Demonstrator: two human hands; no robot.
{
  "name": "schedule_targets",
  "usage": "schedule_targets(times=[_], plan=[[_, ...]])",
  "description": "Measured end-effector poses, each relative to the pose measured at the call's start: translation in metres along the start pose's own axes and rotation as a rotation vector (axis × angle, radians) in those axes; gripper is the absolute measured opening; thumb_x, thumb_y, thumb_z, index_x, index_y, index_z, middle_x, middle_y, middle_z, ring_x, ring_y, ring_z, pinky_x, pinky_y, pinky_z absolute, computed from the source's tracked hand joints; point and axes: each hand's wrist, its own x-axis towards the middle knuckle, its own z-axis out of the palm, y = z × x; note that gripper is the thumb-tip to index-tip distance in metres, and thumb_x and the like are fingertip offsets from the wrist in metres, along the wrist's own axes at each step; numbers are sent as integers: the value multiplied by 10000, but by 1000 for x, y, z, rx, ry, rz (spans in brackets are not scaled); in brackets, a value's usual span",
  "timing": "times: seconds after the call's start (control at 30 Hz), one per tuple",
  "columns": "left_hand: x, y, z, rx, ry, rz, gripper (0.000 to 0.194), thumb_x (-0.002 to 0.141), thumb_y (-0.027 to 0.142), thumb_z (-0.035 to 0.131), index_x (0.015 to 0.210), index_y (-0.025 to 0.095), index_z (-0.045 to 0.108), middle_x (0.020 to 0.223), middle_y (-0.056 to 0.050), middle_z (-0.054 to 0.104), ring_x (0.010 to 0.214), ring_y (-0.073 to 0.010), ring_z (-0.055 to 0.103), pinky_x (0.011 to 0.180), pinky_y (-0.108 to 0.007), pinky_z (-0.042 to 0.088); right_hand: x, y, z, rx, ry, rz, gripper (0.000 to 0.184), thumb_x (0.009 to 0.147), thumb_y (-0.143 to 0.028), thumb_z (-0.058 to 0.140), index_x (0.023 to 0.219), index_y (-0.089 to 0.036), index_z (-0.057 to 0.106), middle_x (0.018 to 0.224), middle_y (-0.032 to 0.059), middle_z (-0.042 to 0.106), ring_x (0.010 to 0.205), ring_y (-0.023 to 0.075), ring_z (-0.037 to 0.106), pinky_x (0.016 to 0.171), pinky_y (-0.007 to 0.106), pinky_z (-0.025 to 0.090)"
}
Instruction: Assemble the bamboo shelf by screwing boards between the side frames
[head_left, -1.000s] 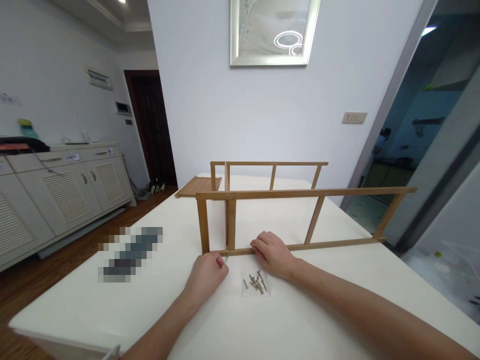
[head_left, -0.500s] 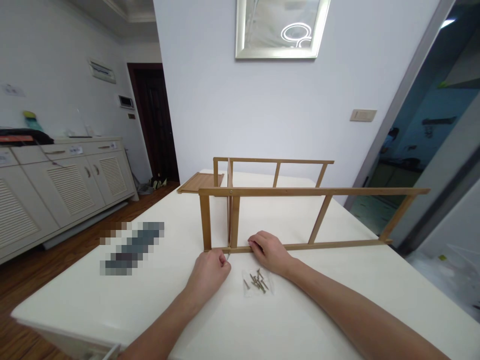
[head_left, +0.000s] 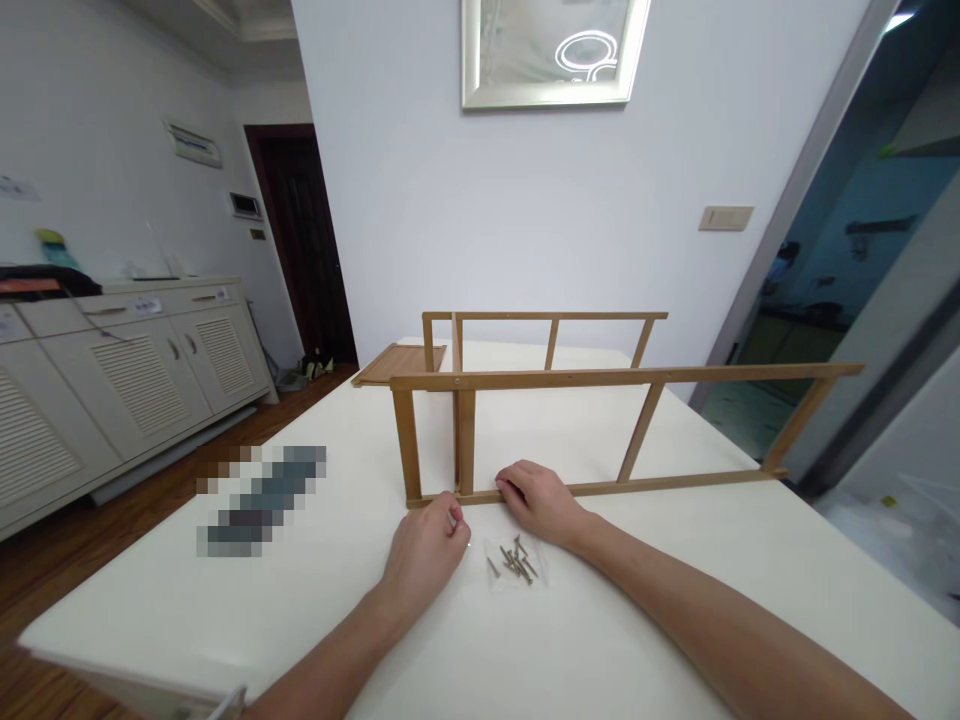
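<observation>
A wooden rack frame with slatted crosspieces lies on its side on the white table. My left hand is closed at the lower rail's left end, below the upright board. Between its thumb and fingers is a thin metal piece, apparently a hex key, mostly hidden by the fingers. Farther right along that rail, my right hand is curled over the wood, gripping it. Several screws lie on a small clear plastic bag between my forearms.
Behind the rack's left end lies a slatted wooden panel. A pixelated dark object is on the table's left side. The wall rises behind the table; a white cabinet stands at left.
My left hand has turned at the wrist, and the thin metal piece in it has changed its angle. My right hand stays on the rail. The view has shifted slightly.
</observation>
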Motion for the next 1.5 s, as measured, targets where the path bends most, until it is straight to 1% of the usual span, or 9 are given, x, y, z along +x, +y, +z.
schedule_targets(times=[0.27,0.5,0.6,0.73,0.97,1.1,1.23,1.4,1.5], plan=[[-5,0,-12,-242,-74,25,282,872,315,514,774,201,753,764,-7,754,710,-168,656,682,-244,425,0,-2,-2,-3,0,1,189,951,-210,441,934,-197,629,836,51,667,773,167,599,720,288,469],[-3,-4,-15,-261,-143,-97,279,737,365,681,946,211,781,832,-8,761,642,-164,625,647,-255,459,0,0,-1,-10,-5,1,168,948,-211,459,934,-199,626,837,46,663,776,164,600,721,283,466],[-6,-6,-12,-182,-118,34,253,763,331,663,961,217,772,911,-23,747,687,-166,620,714,-270,470,0,0,-1,-12,-6,0,171,947,-208,456,932,-202,626,831,42,661,772,163,597,718,280,464],[-12,-7,-7,-79,-108,235,249,868,257,518,856,208,762,886,-59,680,799,-187,622,784,-293,460,0,0,-1,-13,-7,1,175,947,-206,452,927,-199,626,825,42,660,769,164,594,711,280,462],[-18,-6,-6,-49,-44,348,233,886,206,450,798,198,666,823,-60,636,762,-176,600,711,-282,433,-1,-1,-1,-9,-12,6,170,948,-203,457,927,-200,626,833,44,660,779,162,602,724,278,465],[-17,-7,-9,-64,39,206,171,864,187,452,738,206,566,655,1,585,607,-140,542,614,-256,386,-1,-1,-2,-9,-16,6,174,949,-200,454,934,-200,627,848,47,663,794,164,604,738,281,468],[-13,-9,-14,-180,0,26,134,791,119,479,712,212,534,559,51,541,542,-114,511,562,-224,357,-1,-1,-3,-12,-22,8,175,946,-200,454,927,-201,627,837,43,660,778,162,599,721,278,464],[-10,-17,-18,-409,-149,-123,113,788,198,525,767,191,635,683,15,678,549,-125,582,538,-228,412,-1,-1,-3,-8,-21,12,183,949,-208,448,925,-202,629,839,45,663,778,163,600,722,282,465],[-12,-21,-21,-423,-138,-106,157,794,263,561,800,189,699,742,-7,713,619,-154,631,605,-256,464,-1,-1,-2,2,-20,12,186,947,-212,449,938,-200,634,848,49,668,788,168,602,729,288,471]])
